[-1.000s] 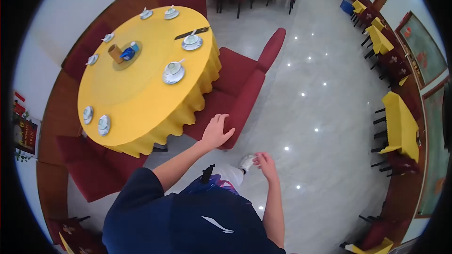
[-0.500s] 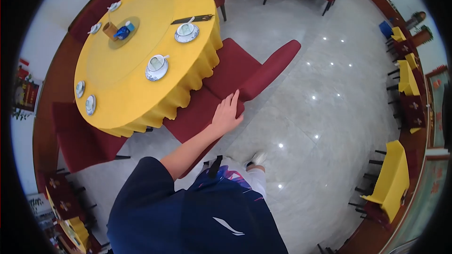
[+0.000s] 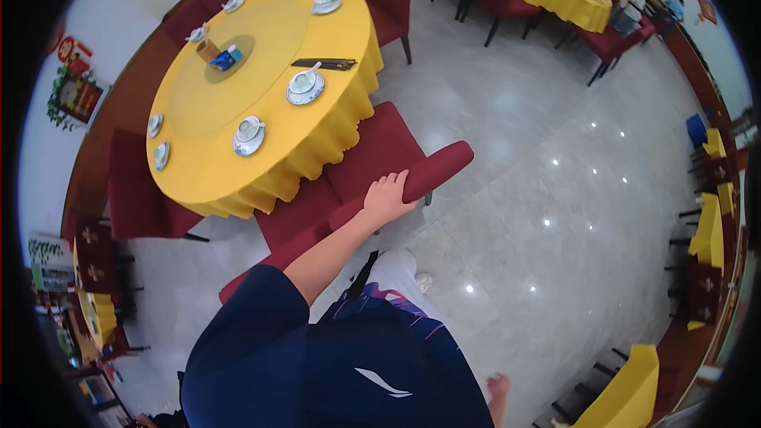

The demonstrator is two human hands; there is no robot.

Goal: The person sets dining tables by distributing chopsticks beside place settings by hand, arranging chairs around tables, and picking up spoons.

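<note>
A round surface [image 3: 194,186] stands on the pale, glossy tiled floor [image 3: 507,246], draped in a yellow cloth [image 3: 277,186] that hangs in folds past its edge. A broad see-through disc [image 3: 265,71] lies over its middle. White crockery sets [image 3: 305,89] are spaced along its rim, and dark slender sticks [image 3: 324,64] lie near its right edge. Two red chairs [image 3: 380,143] stand on the floor beside its near-right edge.

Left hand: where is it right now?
In the head view, the left hand is near the centre, on top of a red chair's backrest, below and to the right of the yellow-covered round table.
</note>
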